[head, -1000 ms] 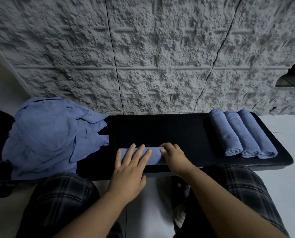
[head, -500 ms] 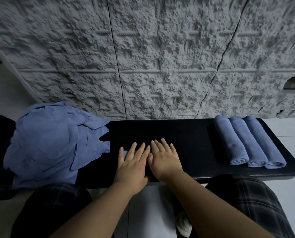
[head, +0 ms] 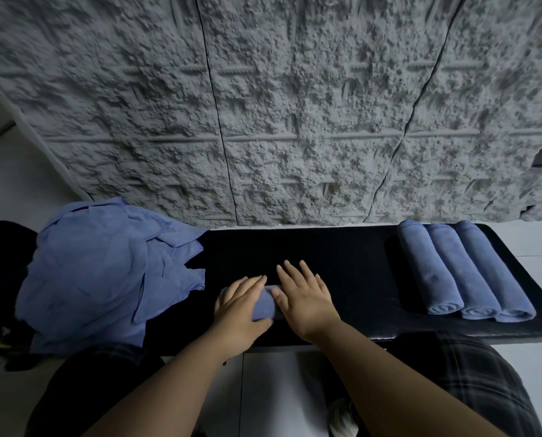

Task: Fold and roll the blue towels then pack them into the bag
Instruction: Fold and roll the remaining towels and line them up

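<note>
A: State the hands' condition.

B: The left hand lies palm-down on the roll, fingers straight and close together, thumb at the near side of the cloth. The right hand lies flat just beside it, fingers spread and straight, pressing down. Neither hand pinches anything.

A: Where is the roll relative to the hands?

B: Directly beneath them, at the near middle of the counter. Its long axis runs left to right, across the body. Only a short section shows between the hands; the ends are covered. Judgement: both hands are equally near, so the roll advances away from the person under even palm pressure.

A: Count the towels.

B: One roll under the hands. Three finished rolls lie side by side, touching, at the counter's right end, long axes pointing away from the person. One loose heap lies at the left end; its towel count cannot be told.

A: And the bag?

B: A dark mass lies left of the heap; whether it is the bag cannot be told.
</note>
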`<state>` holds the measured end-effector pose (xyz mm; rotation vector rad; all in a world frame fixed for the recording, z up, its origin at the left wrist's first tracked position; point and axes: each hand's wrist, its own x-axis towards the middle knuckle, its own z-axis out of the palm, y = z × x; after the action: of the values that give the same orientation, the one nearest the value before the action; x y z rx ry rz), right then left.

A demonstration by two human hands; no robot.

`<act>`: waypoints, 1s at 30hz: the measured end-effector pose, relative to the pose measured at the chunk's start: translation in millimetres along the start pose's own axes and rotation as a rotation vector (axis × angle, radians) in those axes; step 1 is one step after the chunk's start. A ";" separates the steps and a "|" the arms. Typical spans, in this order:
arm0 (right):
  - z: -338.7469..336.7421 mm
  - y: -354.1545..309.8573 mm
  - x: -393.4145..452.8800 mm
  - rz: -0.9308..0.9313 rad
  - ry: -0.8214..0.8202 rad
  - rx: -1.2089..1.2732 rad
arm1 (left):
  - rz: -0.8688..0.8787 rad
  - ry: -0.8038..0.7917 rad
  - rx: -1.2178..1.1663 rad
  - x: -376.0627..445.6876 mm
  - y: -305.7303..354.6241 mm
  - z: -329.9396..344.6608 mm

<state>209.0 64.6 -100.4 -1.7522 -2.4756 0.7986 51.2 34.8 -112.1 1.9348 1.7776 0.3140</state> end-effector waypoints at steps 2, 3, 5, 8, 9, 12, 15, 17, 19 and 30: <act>0.5 -1.2 -3.3 0.012 -0.002 -0.026 | 0.018 0.038 -0.073 -5.3 -0.3 0.6; 0.9 -2.0 -4.1 0.020 -0.001 -0.031 | 0.025 0.052 -0.114 -8.8 -0.1 1.2; 2.0 -4.2 -6.5 0.049 0.012 -0.015 | 0.036 0.066 -0.168 -17.2 0.8 1.6; 4.4 -6.3 -8.7 0.097 0.048 0.012 | -0.003 0.105 -0.226 -27.8 -0.6 1.5; 4.0 -6.1 -9.1 0.108 0.065 0.002 | -0.031 0.111 -0.262 -30.8 -1.4 0.5; -0.3 0.5 -9.5 0.152 0.113 0.012 | -0.029 0.087 -0.299 -36.6 -1.4 0.4; -4.1 7.5 -16.8 0.196 0.276 0.042 | 0.017 0.087 -0.294 -36.7 6.5 5.6; -6.3 11.2 -29.7 0.217 0.436 0.050 | 0.024 0.099 -0.300 -35.1 17.5 9.8; -5.2 13.3 -44.4 0.202 0.446 0.085 | 0.006 0.092 -0.317 -32.4 28.9 14.1; 7.9 5.1 -61.3 0.279 0.275 0.372 | 0.117 -0.070 -0.386 -27.1 66.4 40.1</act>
<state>234.2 8.5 -92.2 -1.9278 -1.8022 0.8911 124.8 -1.8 -109.0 1.7490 1.4373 0.5769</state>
